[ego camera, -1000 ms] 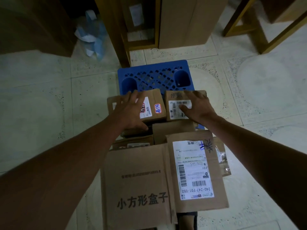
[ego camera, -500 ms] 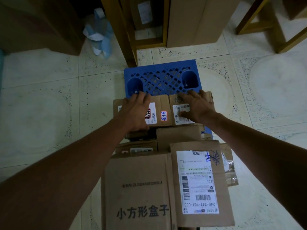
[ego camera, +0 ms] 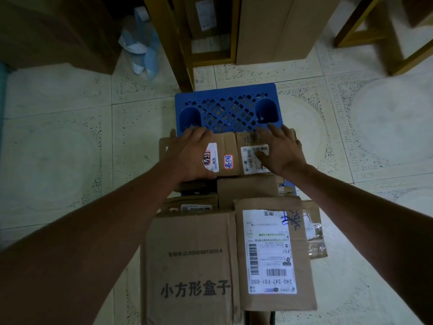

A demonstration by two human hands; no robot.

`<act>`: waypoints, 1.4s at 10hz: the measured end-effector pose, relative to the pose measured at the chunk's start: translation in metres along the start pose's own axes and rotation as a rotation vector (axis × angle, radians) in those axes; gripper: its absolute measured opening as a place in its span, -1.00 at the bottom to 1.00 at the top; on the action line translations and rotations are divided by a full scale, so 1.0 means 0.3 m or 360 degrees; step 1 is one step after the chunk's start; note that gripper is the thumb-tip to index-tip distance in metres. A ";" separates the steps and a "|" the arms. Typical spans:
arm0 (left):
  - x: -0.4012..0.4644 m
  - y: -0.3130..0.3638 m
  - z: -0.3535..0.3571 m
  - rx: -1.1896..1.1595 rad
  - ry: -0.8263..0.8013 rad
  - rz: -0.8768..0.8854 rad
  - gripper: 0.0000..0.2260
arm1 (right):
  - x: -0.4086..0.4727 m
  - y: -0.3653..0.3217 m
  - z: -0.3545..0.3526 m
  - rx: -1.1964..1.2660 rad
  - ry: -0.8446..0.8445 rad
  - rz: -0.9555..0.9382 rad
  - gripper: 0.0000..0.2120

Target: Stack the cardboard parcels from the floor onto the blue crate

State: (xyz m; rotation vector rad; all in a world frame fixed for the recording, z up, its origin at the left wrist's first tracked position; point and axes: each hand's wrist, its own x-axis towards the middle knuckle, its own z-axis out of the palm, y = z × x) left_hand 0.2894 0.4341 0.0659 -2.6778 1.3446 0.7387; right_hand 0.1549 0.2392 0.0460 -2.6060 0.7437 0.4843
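Observation:
The blue crate (ego camera: pixel 225 109) stands upside down on the tiled floor, its lattice bottom facing up. Cardboard parcels cover its near part. Two small parcels lie side by side at the far end of the pile. My left hand (ego camera: pixel 189 153) grips the left small parcel (ego camera: pixel 226 146), fingers over its far edge and thumb at its near edge. My right hand (ego camera: pixel 281 151) lies flat with fingers spread on the right small parcel (ego camera: pixel 248 141), which has a barcode label. Closer to me sit a plain box (ego camera: pixel 246 188), a large printed box (ego camera: pixel 189 259) and a labelled parcel (ego camera: pixel 271 254).
Behind the crate stand wooden furniture legs (ego camera: pixel 178 43) and a tall cardboard box (ego camera: pixel 271 26). A blue and white plastic bag (ego camera: pixel 140 45) lies at the back left beside a dark cabinet (ego camera: pixel 58 31). A wooden frame (ego camera: pixel 365 26) stands at the back right. Tiled floor lies open on both sides.
The view has shifted slightly. My right hand's fingers have spread apart on the right small parcel. My left hand keeps its hold on the left one.

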 end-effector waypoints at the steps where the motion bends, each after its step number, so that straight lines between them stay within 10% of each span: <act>1: -0.027 0.004 -0.044 -0.0168 0.0084 -0.0058 -0.17 | -0.024 0.016 -0.042 0.0132 0.0051 0.0093 -0.40; 7: -0.073 -0.160 0.109 -0.1474 0.0171 -0.1568 -0.69 | -0.052 0.157 -0.011 0.1101 0.0092 0.1044 -0.75; 14: -0.198 -0.146 -0.041 -0.1027 0.0252 -0.1494 -0.72 | -0.328 0.283 -0.029 0.1009 0.0075 0.1255 -0.60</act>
